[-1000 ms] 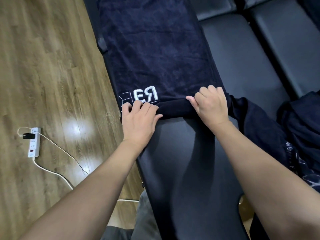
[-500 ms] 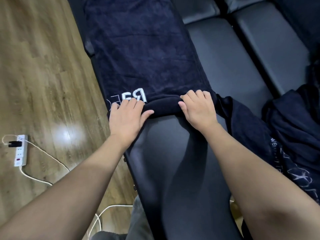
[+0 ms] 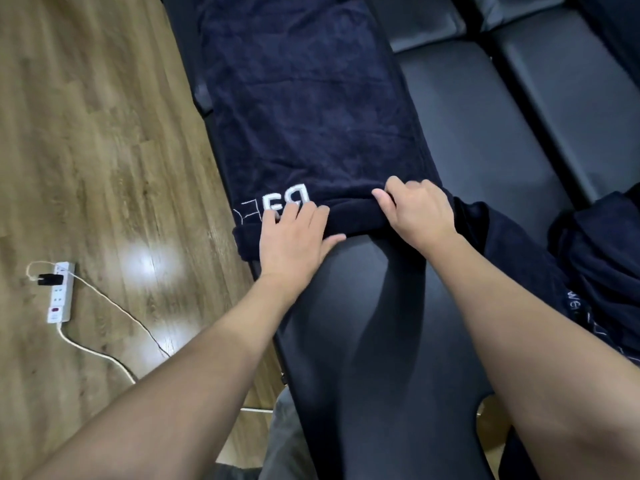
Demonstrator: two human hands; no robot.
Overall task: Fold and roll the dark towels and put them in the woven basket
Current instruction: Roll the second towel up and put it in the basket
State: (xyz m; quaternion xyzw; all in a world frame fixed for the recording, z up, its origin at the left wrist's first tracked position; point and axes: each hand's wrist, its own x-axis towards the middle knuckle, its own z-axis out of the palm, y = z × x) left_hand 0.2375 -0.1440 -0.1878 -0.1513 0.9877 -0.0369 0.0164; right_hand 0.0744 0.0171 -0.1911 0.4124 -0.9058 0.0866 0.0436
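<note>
Towel (image 3: 304,109), spread lengthwise mid-frame, is rolled at its near edge: left hand (image 3: 294,237) pressed flat with fingers straight, right hand (image 3: 420,213) curled over the roll, keeping it tight.

Towel (image 3: 304,109): lies lengthwise on the padded bench (image 3: 374,341), near end rolled. Left hand (image 3: 294,237) and right hand (image 3: 419,213) on the roll, side by side. Heap of further towels (image 3: 595,258) at bench's right. More bench pads (image 3: 571,95) right of that. Power strip (image 3: 60,292) on floor (image 3: 86,133), left.
</note>
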